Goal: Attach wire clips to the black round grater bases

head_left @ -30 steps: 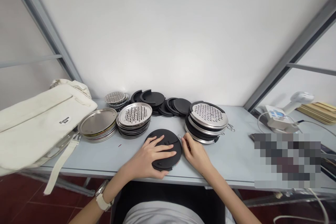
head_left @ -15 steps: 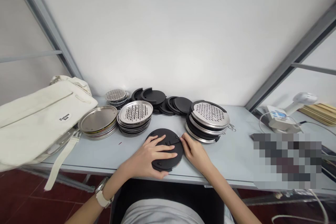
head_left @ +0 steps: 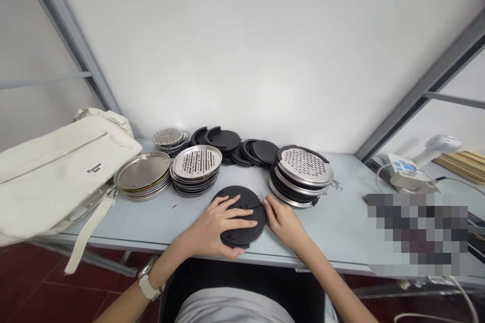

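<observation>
My left hand [head_left: 217, 224] lies flat with spread fingers on a round black plastic disc [head_left: 248, 194] near the table's front edge. A thin strip of metal shows along the disc's lower right rim. At its upper right edge sits a small wire loop [head_left: 260, 199], with my right hand [head_left: 282, 219] pinched at it. The fingertips partly cover the loop. Behind the right hand stands a stack of round graters in black holders [head_left: 305, 166], wire loops sticking out at its right side.
Further left are stacked grater discs [head_left: 199, 161], plain metal discs [head_left: 142, 169] and small grater discs [head_left: 167, 137]. Black round holders [head_left: 227, 140] lie along the wall. A white bag [head_left: 64, 171] covers the left end; a scanner on a stand [head_left: 435, 149] and a pixelated patch are at right.
My right fingertips have shifted slightly right and toward me, so more of the wire loop shows. The left hand stays spread on the black disc.
</observation>
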Available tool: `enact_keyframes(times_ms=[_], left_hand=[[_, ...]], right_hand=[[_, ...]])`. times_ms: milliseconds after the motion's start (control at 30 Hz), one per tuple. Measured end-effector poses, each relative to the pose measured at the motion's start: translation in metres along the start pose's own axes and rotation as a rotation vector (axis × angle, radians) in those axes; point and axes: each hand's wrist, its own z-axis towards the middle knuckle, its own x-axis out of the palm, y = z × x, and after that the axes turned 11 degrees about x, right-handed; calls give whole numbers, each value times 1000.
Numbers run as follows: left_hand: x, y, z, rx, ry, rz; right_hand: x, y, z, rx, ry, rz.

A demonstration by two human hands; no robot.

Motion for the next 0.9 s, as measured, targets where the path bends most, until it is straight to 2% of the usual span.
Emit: enact_keyframes(times_ms=[167, 900], left_hand=[[0, 0, 0, 10, -8, 18], [0, -1, 0, -1, 11, 21]], right_hand=[[-3, 0, 0, -4, 31, 23], [-1, -3, -1, -24, 23, -106]])
